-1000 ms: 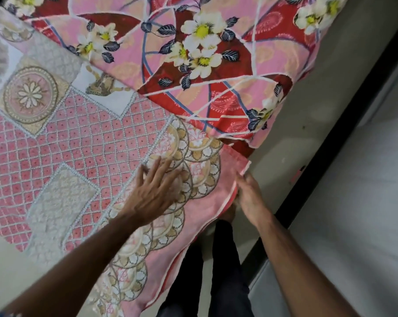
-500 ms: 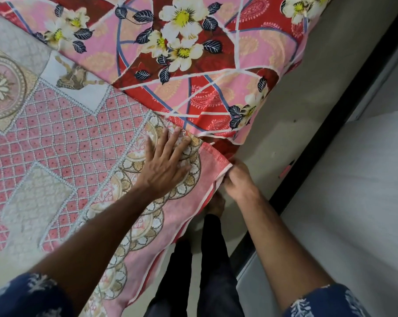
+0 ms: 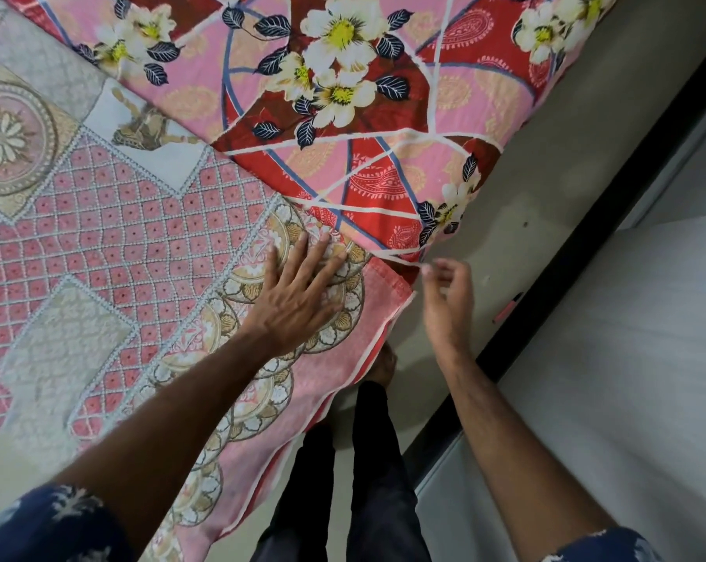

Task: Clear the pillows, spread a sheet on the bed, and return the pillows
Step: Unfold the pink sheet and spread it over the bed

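From the head view, the left hand (image 3: 298, 298) lies flat, palm down with fingers spread, on the pink sheet (image 3: 112, 245) near its corner, pressing on the border of round gold-and-white medallions; it grasps nothing. The right hand (image 3: 448, 302) hangs in the air just off the sheet's corner, over the floor (image 3: 517, 204), its fingers loosely curled and blurred; it holds nothing, and it does not touch the cloth. The sheet lies spread over the bed, with a red grid pattern in the middle, and its edge hangs down beside the person's dark trouser legs (image 3: 379, 460). A pillow (image 3: 363, 115) in a red and pink cover with white flowers lies on the sheet at the top, its lower corner reaching just past the left fingertips and close to the right hand. A dark strip (image 3: 578, 253) runs across the floor to the right, with pale grey panels beyond it. Both forearms are bare, with blue patterned sleeves at the bottom edge.
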{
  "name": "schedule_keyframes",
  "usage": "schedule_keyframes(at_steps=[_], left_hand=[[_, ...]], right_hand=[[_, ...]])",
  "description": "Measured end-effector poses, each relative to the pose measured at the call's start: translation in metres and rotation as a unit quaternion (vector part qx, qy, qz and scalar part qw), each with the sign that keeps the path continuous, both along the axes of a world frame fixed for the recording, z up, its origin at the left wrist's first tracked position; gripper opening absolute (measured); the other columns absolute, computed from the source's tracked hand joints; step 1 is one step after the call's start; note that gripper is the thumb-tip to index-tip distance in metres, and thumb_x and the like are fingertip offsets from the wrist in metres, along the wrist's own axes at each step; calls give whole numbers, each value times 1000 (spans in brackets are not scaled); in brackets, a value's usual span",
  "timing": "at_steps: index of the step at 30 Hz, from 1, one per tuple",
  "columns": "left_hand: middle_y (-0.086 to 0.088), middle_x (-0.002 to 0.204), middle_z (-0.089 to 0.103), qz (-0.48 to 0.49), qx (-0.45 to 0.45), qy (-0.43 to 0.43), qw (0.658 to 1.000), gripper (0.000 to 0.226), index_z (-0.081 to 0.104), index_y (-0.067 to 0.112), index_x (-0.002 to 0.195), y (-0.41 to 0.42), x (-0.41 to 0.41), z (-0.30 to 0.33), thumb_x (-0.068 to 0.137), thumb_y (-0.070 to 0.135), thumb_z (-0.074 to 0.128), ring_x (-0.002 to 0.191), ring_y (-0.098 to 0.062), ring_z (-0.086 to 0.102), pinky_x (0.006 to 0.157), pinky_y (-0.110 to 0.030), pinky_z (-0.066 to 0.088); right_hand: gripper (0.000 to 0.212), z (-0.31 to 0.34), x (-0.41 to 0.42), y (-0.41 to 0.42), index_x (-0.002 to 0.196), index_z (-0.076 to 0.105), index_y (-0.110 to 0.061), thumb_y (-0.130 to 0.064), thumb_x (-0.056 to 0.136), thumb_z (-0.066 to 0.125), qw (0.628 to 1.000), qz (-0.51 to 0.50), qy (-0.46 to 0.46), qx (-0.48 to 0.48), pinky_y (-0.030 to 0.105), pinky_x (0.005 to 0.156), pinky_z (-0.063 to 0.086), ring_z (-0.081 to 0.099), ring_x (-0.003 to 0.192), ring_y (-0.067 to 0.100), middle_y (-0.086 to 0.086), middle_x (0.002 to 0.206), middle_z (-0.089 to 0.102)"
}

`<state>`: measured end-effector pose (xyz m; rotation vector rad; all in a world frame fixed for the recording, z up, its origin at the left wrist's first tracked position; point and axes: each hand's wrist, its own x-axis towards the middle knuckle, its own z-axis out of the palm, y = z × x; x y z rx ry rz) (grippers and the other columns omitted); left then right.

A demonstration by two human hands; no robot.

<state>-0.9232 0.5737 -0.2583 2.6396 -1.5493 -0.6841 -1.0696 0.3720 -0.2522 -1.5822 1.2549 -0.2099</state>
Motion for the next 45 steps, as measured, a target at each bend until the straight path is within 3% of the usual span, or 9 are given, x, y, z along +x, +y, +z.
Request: schedule_keyframes(at_steps=[3,6,13,17,20,27,30,35,45], left_hand=[[-5,169,-10,-2,8,-1,1000,77,-1,28,161,-1,0,-1,99,69,18,155,-33,-11,120,-67,-1],[-5,169,-11,-4,8,9,1000,84,-3,28,161,-2,1,1,96,73,26,155,-33,-12,119,-69,2],[-11,169,1,-89,23,-25,995,97,7,24,162,24,-10,11,88,78,40,155,-36,3,116,-68,15],[-8,169,-1,-53,21,-14,998,99,5,25,162,47,-8,10,86,82,34,155,-35,2,117,-69,12],[-8,169,-4,-17,33,-18,999,100,1,24,162,61,-20,13,88,83,34,155,-35,-2,118,-69,10],[-9,169,3,154,71,-18,985,104,11,11,161,89,-50,16,88,82,32,156,-29,-1,117,-72,2],[-5,170,-1,244,68,-21,967,91,4,18,162,106,-50,18,94,76,23,156,-26,-7,120,-67,-4],[-1,166,-26,382,71,23,921,92,-17,24,158,123,-17,15,92,76,18,152,-25,-24,119,-67,-8],[-14,167,-15,260,53,-36,963,84,-9,19,160,47,0,-5,97,68,16,155,-34,-11,116,-72,2]], right_hand=[[43,18,20,1,107,54,-16,-49,88,74,980,178,43,71,16,59,50,64,74,1,-9,91,66],[39,16,26,-9,94,57,-12,-40,83,81,955,275,95,60,23,59,48,64,70,12,-6,83,67],[37,5,8,-16,76,50,-12,-31,85,81,962,252,107,19,20,49,34,47,57,14,-2,65,56],[32,14,19,4,98,51,-13,-14,84,79,950,239,105,-172,43,73,51,55,83,21,1,92,58],[34,21,28,24,119,57,-7,-9,87,69,868,346,57,-351,47,92,47,53,113,30,12,122,58],[63,-3,88,87,161,18,-11,-34,106,38,568,721,-42,-395,51,124,17,12,157,26,9,169,16],[75,-16,108,77,162,6,-10,-56,105,25,497,765,-22,-409,52,124,10,0,157,26,11,170,2],[83,-11,136,17,162,1,-15,-67,100,18,570,683,70,-451,56,124,5,-4,157,25,11,170,-6],[68,-7,155,-30,162,12,-10,-44,108,34,637,640,58,-425,57,125,7,5,157,26,12,170,7]])
